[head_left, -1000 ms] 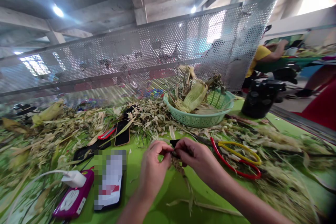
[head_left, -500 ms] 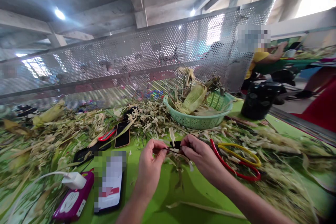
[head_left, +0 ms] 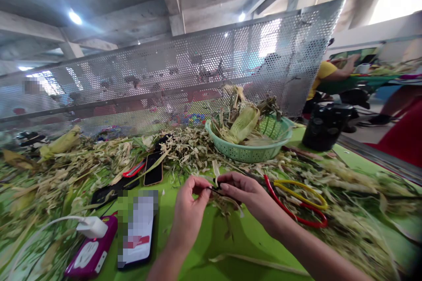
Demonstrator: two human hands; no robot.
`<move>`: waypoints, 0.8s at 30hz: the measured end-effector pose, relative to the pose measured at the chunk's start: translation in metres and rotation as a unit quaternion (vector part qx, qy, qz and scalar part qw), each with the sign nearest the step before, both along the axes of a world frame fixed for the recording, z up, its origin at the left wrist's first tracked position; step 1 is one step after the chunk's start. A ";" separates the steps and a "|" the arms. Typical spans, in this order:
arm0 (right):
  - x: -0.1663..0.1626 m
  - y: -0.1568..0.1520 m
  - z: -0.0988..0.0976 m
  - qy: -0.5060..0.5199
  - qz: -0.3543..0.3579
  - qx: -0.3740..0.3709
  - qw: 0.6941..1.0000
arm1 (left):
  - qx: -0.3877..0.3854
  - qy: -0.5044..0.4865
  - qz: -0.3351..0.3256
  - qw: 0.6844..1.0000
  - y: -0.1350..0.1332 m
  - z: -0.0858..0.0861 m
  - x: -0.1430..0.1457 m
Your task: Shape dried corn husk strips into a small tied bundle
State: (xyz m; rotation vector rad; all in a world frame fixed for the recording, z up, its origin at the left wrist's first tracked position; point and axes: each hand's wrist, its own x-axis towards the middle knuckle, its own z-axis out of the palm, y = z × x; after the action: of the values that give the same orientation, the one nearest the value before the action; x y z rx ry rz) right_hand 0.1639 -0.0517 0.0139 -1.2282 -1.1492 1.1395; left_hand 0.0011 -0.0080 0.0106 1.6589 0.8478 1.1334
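Observation:
Over the green tabletop (head_left: 184, 246), both hands meet at a thin dark strand (head_left: 215, 189). Thumb and fingertips of my left hand (head_left: 191, 206) pinch its left end. My right hand (head_left: 249, 195) is closed on it from the other side, with a small black piece at its fingertips whose kind I cannot make out. A pale husk strip (head_left: 216, 168) sticks up just beyond the fingers. Dry shreds hang or lie beneath them. To the right of my right hand are scissors with red and yellow handles (head_left: 298, 193), their blades partly hidden.
A green plastic basket (head_left: 244, 153) with corn husks stands behind my hands, a black bin-like container (head_left: 325, 127) to its right. Left lie a phone (head_left: 140, 228), a purple power bank (head_left: 92, 250), a second phone (head_left: 153, 169) and a red cutter (head_left: 134, 169). Husk shreds (head_left: 187, 149) cover much of the table.
My right hand has shifted slightly left and down, nearer to my left hand, and its fingers lie farther along the strand. My left hand has barely moved.

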 end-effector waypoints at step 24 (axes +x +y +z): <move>-0.001 0.008 -0.022 -0.129 -0.064 0.069 0.987 | -0.049 -0.045 -0.019 0.998 -0.003 -0.003 0.004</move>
State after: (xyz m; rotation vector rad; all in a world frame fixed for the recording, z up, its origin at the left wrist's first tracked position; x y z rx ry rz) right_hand 0.1633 -0.0437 -0.0080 -1.3484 -1.2992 0.8082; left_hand 0.0047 -0.0108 0.0076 1.5273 0.7990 1.1147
